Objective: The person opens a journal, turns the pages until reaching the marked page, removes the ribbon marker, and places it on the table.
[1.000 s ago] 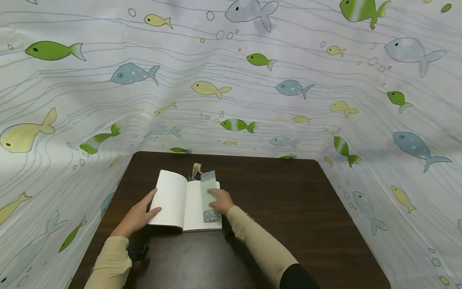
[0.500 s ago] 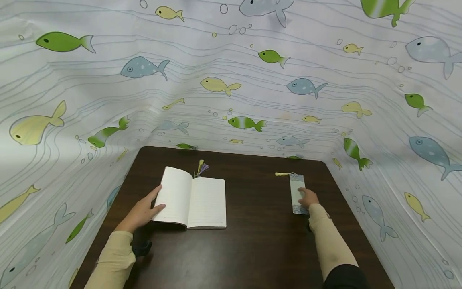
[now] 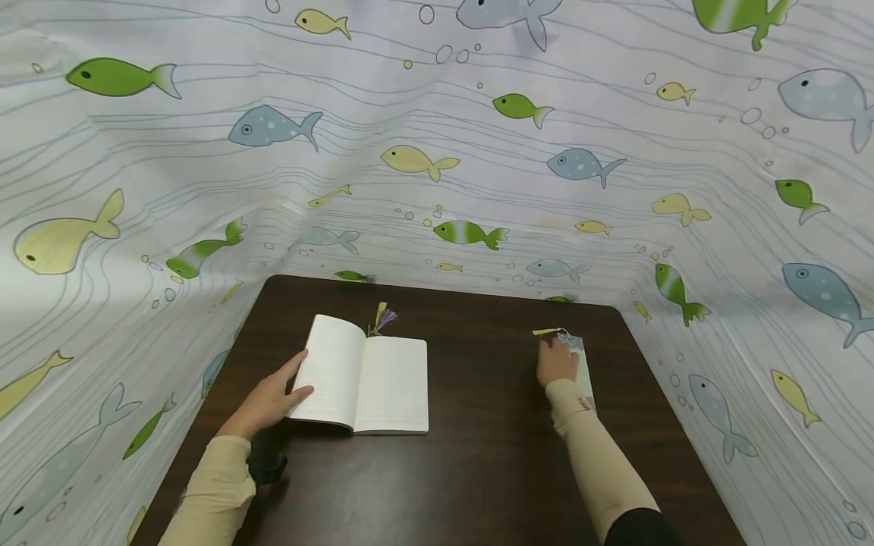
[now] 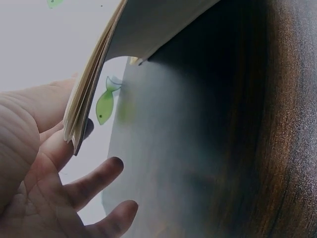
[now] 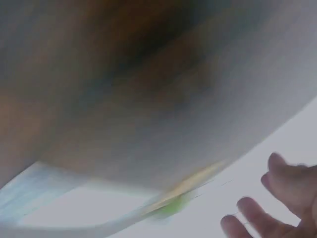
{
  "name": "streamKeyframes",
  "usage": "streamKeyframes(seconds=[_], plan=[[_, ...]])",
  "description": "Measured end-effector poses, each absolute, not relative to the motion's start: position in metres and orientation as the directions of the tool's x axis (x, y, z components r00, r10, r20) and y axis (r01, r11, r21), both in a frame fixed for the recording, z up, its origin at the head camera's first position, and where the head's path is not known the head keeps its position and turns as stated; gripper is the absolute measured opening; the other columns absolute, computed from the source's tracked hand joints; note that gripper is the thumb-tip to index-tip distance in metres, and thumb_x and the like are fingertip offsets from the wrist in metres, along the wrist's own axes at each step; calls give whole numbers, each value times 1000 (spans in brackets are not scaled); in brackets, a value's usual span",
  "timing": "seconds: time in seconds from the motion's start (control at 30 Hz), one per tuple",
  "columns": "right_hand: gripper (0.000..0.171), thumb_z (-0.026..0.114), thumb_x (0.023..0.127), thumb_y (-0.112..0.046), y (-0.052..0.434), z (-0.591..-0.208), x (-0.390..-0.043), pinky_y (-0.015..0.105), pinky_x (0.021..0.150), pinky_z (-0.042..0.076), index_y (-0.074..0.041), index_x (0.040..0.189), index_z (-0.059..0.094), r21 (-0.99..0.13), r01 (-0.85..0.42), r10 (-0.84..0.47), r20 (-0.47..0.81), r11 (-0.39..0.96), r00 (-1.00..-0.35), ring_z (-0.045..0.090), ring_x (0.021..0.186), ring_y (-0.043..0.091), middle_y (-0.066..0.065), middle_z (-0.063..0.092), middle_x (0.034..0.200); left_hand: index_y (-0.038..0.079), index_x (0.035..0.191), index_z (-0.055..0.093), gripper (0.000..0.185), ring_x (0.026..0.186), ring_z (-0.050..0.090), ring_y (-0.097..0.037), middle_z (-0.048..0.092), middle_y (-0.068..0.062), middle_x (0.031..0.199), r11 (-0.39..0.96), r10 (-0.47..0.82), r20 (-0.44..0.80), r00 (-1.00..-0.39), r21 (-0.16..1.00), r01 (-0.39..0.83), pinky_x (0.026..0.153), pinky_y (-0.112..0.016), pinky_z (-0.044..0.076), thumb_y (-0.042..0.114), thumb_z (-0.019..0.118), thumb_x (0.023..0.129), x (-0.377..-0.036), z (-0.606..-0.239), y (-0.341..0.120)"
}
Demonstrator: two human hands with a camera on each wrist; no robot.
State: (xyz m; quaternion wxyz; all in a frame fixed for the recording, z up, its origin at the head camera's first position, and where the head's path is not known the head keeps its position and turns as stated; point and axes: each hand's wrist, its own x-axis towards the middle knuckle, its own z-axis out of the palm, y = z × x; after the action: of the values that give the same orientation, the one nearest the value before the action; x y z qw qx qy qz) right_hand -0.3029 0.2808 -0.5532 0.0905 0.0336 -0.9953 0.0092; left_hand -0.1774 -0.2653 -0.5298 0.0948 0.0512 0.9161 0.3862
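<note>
An open notebook (image 3: 394, 385) with blank ruled pages lies on the dark table. My left hand (image 3: 265, 403) holds its left side; the left wrist view shows that edge of the notebook (image 4: 91, 79) pinched between thumb and fingers, the other fingers spread below. On the right of the table lies a pale green bookmark (image 3: 583, 373) with blue patterned ends and a yellow tassel (image 3: 546, 331). Just over its left part is my right hand (image 3: 558, 362), hiding some of it. In the right wrist view the hand (image 5: 292, 198) has loosely bent fingers with nothing between them.
Behind the notebook's spine a yellow and purple tassel (image 3: 385, 318) sticks out. The brown wooden table (image 3: 471, 470) is walled on the back and sides by a white fish-print sheet (image 3: 478, 174).
My right hand carried the bookmark off the notebook's right page to the table's right side, then let go and moved slightly left. My left hand keeps its hold on the notebook.
</note>
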Motion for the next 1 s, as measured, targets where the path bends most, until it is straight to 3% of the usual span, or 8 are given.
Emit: streamKeyframes(seconds=[0.13,0.2,0.3,0.4,0.5,0.77,0.87,1.0], plan=[[40,75,92,-12,188,-548,-281,59,92,51,1,128,65,-105,-435,-392,282,894,-875,60,118,42,22,61,132,3,162,14,81,139,31,-60,23,-38,157,698,167,-135,-977,716,20,104,-73,33,27,64,102,-176,-528,-264],[51,75,94,-21,147,-543,-265,54,101,49,1,137,59,-206,-565,-530,200,799,-824,55,129,39,21,55,143,3,162,14,81,138,31,-60,23,-38,157,700,165,-137,-977,714,18,104,-74,33,27,64,102,-175,-526,-264],[70,73,95,-35,107,-546,-246,50,111,42,1,148,47,-297,-619,-643,21,727,-765,43,143,34,19,43,156,3,161,15,81,139,31,-60,23,-38,157,704,160,-142,-977,710,12,105,-74,33,29,63,102,-175,-524,-262],[84,75,89,-46,85,-555,-234,49,112,41,-1,153,42,-216,-629,-659,-112,747,-744,38,147,32,17,37,160,3,161,15,83,139,31,-60,24,-38,157,709,152,-154,-976,705,-1,105,-74,33,32,64,102,-175,-522,-261],[88,75,84,-52,77,-561,-229,51,110,43,-4,152,45,-90,-630,-636,-147,771,-758,40,146,30,13,40,160,3,161,15,83,139,30,-60,23,-38,157,712,148,-159,-976,703,-7,105,-74,32,31,64,101,-175,-522,-261],[74,73,79,-59,75,-569,-225,55,103,48,-14,137,64,129,-636,-646,65,761,-760,55,134,28,8,56,147,3,161,14,82,139,29,-61,22,-37,157,716,150,-158,-976,699,-3,105,-74,32,30,64,102,-176,-524,-260],[85,73,80,-60,73,-570,-223,57,104,47,-7,144,55,129,-594,-607,113,794,-787,52,136,32,15,51,150,3,161,14,83,139,29,-60,22,-37,158,714,150,-154,-977,700,-1,105,-74,32,30,64,102,-176,-525,-260],[106,70,84,-61,69,-568,-223,61,110,38,6,155,29,46,-530,-531,109,847,-840,42,143,36,23,39,157,1,161,15,82,138,31,-61,23,-38,157,718,158,-142,-977,696,15,104,-74,32,31,63,102,-175,-525,-260]])
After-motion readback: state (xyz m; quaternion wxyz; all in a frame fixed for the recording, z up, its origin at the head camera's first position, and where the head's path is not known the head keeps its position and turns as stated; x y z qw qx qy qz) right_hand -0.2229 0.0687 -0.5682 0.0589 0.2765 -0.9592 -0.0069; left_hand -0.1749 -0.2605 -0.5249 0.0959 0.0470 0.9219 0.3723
